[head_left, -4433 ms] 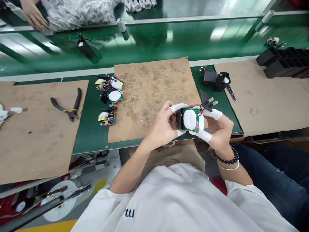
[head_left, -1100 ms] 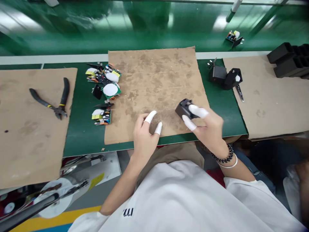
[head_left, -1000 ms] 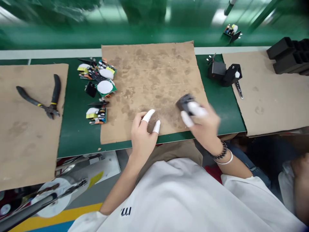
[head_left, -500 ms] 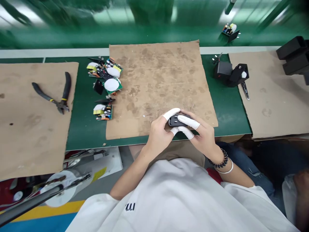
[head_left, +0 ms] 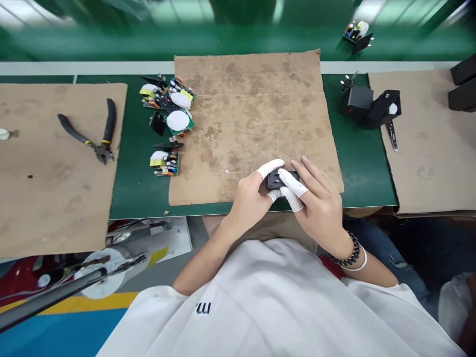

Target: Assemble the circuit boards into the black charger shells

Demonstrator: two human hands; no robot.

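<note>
A small black plug housing [head_left: 274, 181] with metal prongs is held over the front edge of the middle cardboard sheet. My left hand [head_left: 254, 192] grips its left end between thumb and forefinger, both in white finger covers. From the right, my right hand [head_left: 316, 198] touches the housing with its white-covered forefinger and thumb pinched against it, while its other fingers stretch forward, bare. Part of the housing is hidden beneath the fingers of my right hand.
Circuit boards [head_left: 177, 120] cluster left of the middle cardboard [head_left: 253, 114]. Pliers [head_left: 102, 148] lie on the left cardboard. Black housings [head_left: 359, 105] and a small dark tool [head_left: 391, 135] are at right. Another board [head_left: 357, 32] stands at the back. A person's leg shows at lower right.
The outer fingers of my right hand have lifted and stretched out from the housing. The whole view has shifted slightly, with the table items appearing further right and higher.
</note>
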